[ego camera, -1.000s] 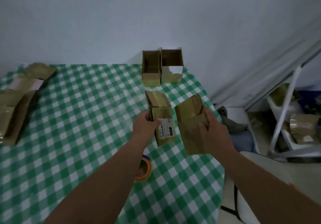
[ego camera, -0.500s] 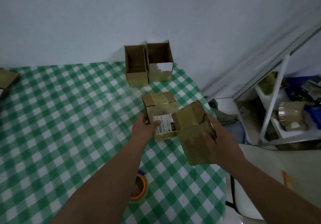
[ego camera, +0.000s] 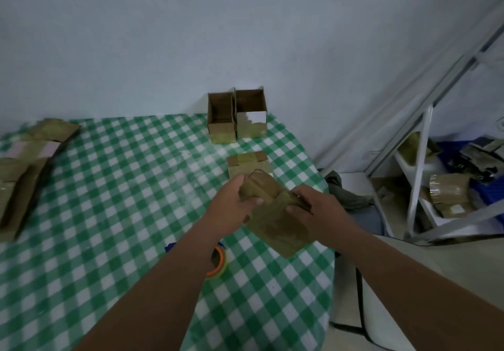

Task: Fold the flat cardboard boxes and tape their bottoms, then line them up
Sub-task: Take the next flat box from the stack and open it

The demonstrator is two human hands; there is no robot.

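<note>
Both hands hold one brown cardboard box (ego camera: pixel 275 222) above the table's right side. My left hand (ego camera: pixel 234 200) grips its upper end, thumb curled over the top flap. My right hand (ego camera: pixel 316 209) grips its right side with the fingers curled onto the cardboard. Behind it a taped box (ego camera: pixel 246 164) lies on the green checked tablecloth (ego camera: pixel 122 200), tape side up. Two folded boxes (ego camera: pixel 236 116) stand side by side, open tops up, at the table's far edge by the wall. A roll of tape (ego camera: pixel 218 262) with an orange core lies under my left forearm, partly hidden.
Flat cardboard boxes (ego camera: pixel 24 165) are stacked at the table's left edge. The table's right edge drops to the floor, where a dark cloth (ego camera: pixel 343 190) lies. A white metal shelf frame (ego camera: pixel 420 176) with cardboard and clutter stands at the right.
My left hand let go of the labelled taped box, which now lies on the table, and moved onto the box in my right hand. The view swung back left.
</note>
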